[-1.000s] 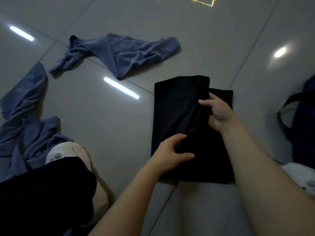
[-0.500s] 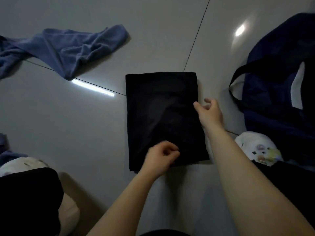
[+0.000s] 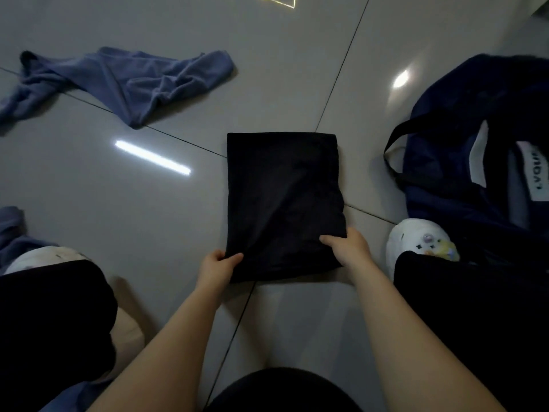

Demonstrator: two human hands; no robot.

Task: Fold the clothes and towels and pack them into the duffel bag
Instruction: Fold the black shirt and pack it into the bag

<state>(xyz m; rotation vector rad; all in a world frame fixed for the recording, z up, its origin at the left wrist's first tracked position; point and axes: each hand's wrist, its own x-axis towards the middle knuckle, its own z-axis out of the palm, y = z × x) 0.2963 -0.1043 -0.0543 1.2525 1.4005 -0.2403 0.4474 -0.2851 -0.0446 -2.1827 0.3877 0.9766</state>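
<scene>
Black cloth, folded into a neat rectangle, lay at the centre of the frame on the grey tiled floor (image 3: pixel 267 69): this folded garment (image 3: pixel 282 197) had its long axis running from the lower edge of the frame toward the top, its far short edge square and flat, its near short edge lifted slightly where the hands held it.

At the far left edge a bundle of blue cloth (image 3: pixel 10 230) showed beside a white slipper (image 3: pixel 44 257) (partly hidden by a black-clad knee). In the upper left a crumpled blue towel (image 3: pixel 127 81) sprawled unfolded, well apart from the garment, with a bright strip of reflected light on the tiles between them.

The left hand (image 3: pixel 215 267) gripped the garment's near left corner, thumb on top and fingers curled under the edge. The right hand (image 3: pixel 349 248) pinched the near right corner the same way, thumb pressed on the cloth.

To the right, a second white slipper (image 3: pixel 416 242) with small charms sat near the garment's lower right corner. Beyond it, at the right of the frame, the dark navy duffel bag (image 3: pixel 445 162) stood open, one strap looped toward the garment and a white label showing inside; bare floor separated bag and garment.
</scene>
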